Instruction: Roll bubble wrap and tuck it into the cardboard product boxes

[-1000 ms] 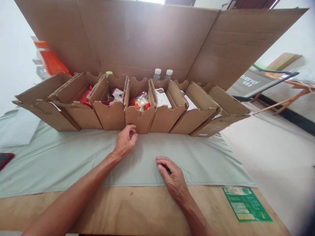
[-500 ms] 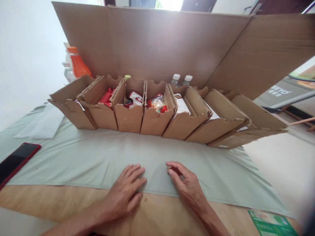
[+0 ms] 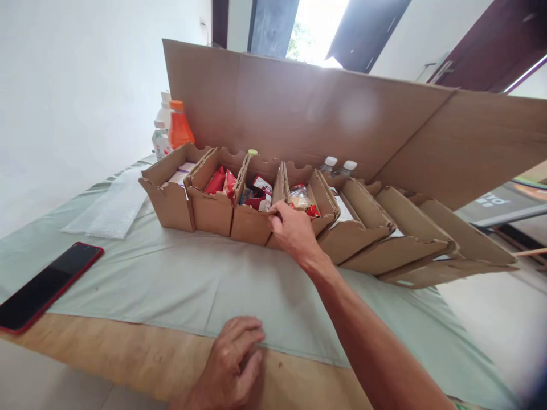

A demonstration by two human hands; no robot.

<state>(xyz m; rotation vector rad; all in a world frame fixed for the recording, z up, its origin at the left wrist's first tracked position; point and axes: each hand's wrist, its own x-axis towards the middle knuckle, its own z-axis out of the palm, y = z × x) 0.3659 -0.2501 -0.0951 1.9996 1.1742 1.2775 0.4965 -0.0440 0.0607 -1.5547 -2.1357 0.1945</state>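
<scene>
My right hand reaches forward to the row of cardboard boxes, its thumb and fingers closed at the front rim of a cardboard box near the middle. That box holds clear-wrapped food with red packaging, partly covered by my hand. Just left of it, a box contains a red and white packet. Red packets lie in the box further left. My left hand rests near the table's front edge, holding nothing, fingers loosely bent and thumb apart.
Bubble wrap and a red-cased phone lie at left on the green cloth. An orange bottle stands behind the leftmost box. A tall cardboard panel backs the row, with white-capped bottles before it. More boxes lean at right.
My right hand has moved forward from the cloth to the rim of a middle box. My left hand stays near the front edge, its fingers more bent. The camera view has shifted.
</scene>
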